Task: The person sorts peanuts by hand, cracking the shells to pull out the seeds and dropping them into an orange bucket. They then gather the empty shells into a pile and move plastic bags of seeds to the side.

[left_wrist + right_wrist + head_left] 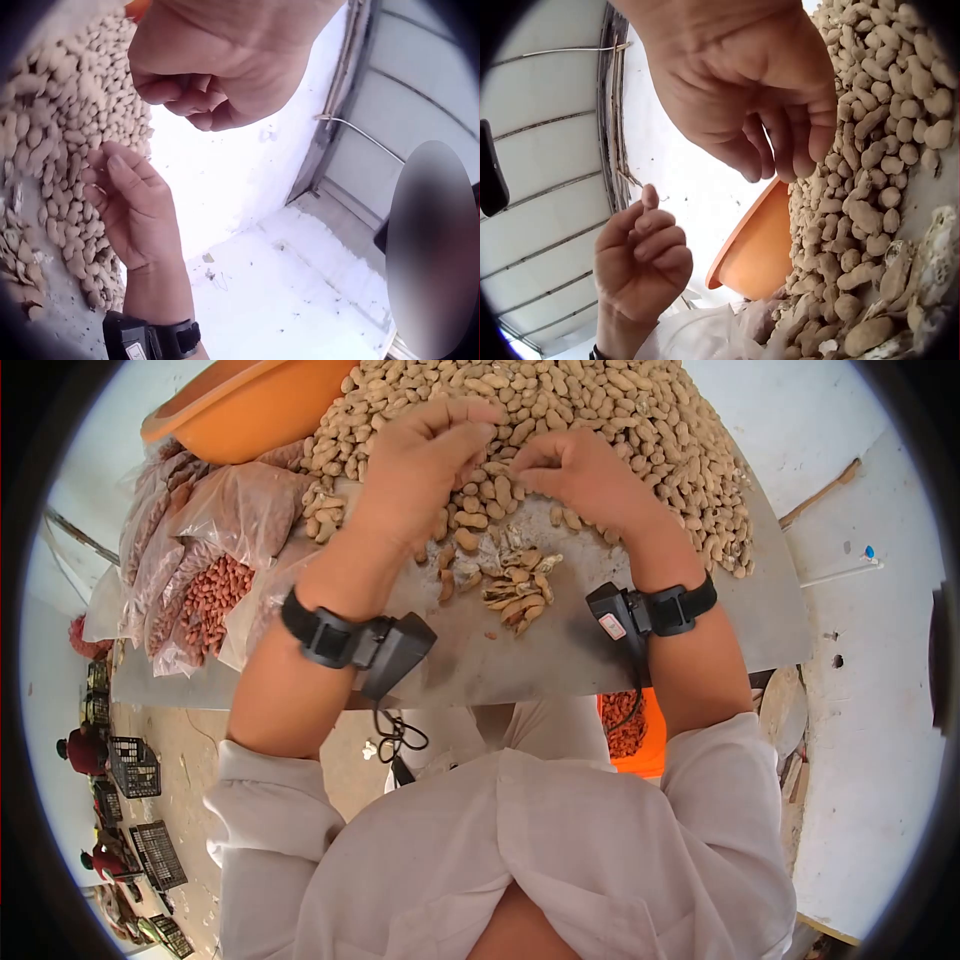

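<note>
Both hands hover at the near edge of a big heap of unshelled peanuts (600,405). The left hand (425,460) has its fingers curled in, with thumb tip close to the index finger. No object shows in it, though its palm is partly hidden. In the right wrist view that same left hand (645,259) appears with fingers folded. The right hand (580,475) is loosely bent, and nothing shows between its fingers in the right wrist view, where the hand (757,97) hangs beside the heap. Below the hands lies a small pile of broken peanut shells (520,595).
An orange basin (250,410) stands behind, at the left. Plastic bags (235,510) with red peanut kernels (215,600) lie on the grey table (430,670). Under the table's front edge sits an orange container (650,745) of reddish kernels. A white wall (880,690) rises on the right.
</note>
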A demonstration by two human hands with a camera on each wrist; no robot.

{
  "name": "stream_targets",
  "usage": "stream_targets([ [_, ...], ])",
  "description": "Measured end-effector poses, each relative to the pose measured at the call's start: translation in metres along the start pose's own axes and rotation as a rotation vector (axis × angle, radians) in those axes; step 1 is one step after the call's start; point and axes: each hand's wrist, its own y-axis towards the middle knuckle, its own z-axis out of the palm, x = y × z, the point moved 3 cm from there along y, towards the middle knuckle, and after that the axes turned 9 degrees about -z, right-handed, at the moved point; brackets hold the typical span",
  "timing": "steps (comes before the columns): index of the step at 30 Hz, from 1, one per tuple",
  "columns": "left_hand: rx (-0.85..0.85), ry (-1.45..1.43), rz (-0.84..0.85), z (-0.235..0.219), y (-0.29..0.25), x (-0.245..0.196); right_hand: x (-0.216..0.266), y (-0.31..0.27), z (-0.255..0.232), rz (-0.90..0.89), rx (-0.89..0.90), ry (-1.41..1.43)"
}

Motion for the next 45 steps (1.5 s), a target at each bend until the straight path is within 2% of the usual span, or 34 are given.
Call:
stream_targets([
  [2, -0.078, -0.019, -0.005, -0.005, 0.004, 0.024, -0.013, -0.002, 0.002, -0.002, 0.033, -0.037],
  [5, -0.143, -0.081, -0.038, -0.020, 0.011, 0.048, -0.027, -0.005, 0.003, -0.026, -0.022, -0.138],
  [8, -0.157, -0.109, -0.034, -0.026, 0.014, 0.052, -0.023, -0.004, 0.009, -0.119, -0.006, -0.218],
  [11, -0.144, -0.017, 0.008, -0.022, 0.018, 0.055, -0.017, 0.003, 0.022, -0.316, -0.028, -0.289],
  [14, -0.108, 0.017, -0.019, -0.023, 0.025, 0.060, -0.024, 0.008, 0.033, -0.226, 0.078, -0.423],
  [17, -0.100, -0.055, -0.037, -0.025, 0.026, 0.059, -0.025, 0.007, 0.040, -0.182, 0.110, -0.461],
  [20, -0.119, -0.065, -0.067, -0.025, 0.021, 0.065, -0.030, 0.008, 0.042, -0.252, 0.092, -0.470],
  [23, -0.111, -0.013, -0.076, -0.024, 0.017, 0.067, -0.019, 0.007, 0.036, -0.144, 0.137, -0.457],
  [28, -0.082, 0.020, -0.050, -0.022, 0.015, 0.066, -0.023, 0.003, 0.036, -0.170, 0.101, -0.444],
  [32, -0.091, 0.081, -0.080, -0.020, 0.013, 0.066, -0.031, 0.002, 0.029, -0.238, -0.018, -0.417],
  [38, -0.029, 0.098, -0.074, -0.020, 0.013, 0.068, -0.032, -0.001, 0.036, -0.204, 0.114, -0.416],
  [41, -0.046, 0.125, -0.075, -0.019, 0.011, 0.066, -0.028, -0.002, 0.036, -0.269, 0.071, -0.422],
  [44, -0.049, 0.135, -0.072, -0.018, 0.011, 0.066, -0.026, -0.001, 0.029, -0.140, 0.051, -0.271],
  [45, -0.048, 0.159, -0.075, -0.019, 0.010, 0.067, -0.027, -0.001, 0.027, -0.077, -0.005, -0.136],
])
